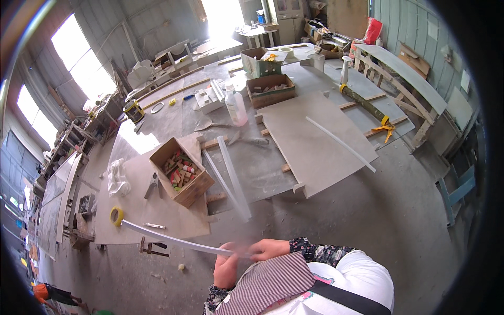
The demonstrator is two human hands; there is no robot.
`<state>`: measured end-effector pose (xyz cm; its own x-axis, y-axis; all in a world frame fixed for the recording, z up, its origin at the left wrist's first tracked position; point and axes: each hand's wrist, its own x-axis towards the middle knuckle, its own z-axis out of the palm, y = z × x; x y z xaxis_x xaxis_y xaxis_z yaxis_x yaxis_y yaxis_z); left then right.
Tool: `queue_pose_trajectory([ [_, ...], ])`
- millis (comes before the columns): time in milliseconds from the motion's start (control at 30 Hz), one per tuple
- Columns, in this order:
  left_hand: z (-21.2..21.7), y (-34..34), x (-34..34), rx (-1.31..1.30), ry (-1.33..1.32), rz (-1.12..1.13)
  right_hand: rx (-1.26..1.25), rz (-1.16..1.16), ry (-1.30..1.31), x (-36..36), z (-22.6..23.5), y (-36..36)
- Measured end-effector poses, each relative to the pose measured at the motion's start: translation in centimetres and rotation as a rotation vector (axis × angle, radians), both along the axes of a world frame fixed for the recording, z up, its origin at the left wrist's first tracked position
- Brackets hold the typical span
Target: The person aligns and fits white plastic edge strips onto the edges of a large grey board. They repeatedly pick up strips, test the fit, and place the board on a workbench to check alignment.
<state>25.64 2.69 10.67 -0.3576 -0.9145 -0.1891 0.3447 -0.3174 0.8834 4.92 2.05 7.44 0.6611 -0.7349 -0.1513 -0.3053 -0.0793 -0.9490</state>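
Close to my body, my left hand (226, 269) is closed around the near end of a long, narrow white strip (173, 241). The strip bows slightly and reaches left past the table's front edge. My right hand (270, 249) meets the left at that same end, its fingers curled in. A blurred patch in the picture hides the fingertips and the strip's very end. Beyond them, two more pale strips (229, 170) lean across the table edge. Yellow tape roll (116, 216) lies near the far tip of the held strip.
A wooden box of small blocks (195, 195), pliers (152, 185) and crumpled white plastic (118, 177) sit on the left board. The right board (315, 142) carries another strip (341, 144). Behind are a bottle of pink liquid (235, 106) and a caulking gun (367, 106). A clamp (153, 247) grips the front edge.
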Motion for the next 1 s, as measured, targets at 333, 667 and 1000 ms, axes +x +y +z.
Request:
queue_pose_trajectory([
  [333,-0.5,0.1,0.3,-0.104,-0.197,0.046,-0.199,-0.046,-0.016,1.0,-0.4,0.5],
  [667,0.4,0.0,-0.1,-0.158,-0.218,0.048,-0.041,0.013,-0.019,0.5,-0.4,0.8],
  [1000,0.5,-0.6,0.2,-0.195,-0.142,0.075,0.04,-0.01,-0.101,-0.7,0.4,2.2],
])
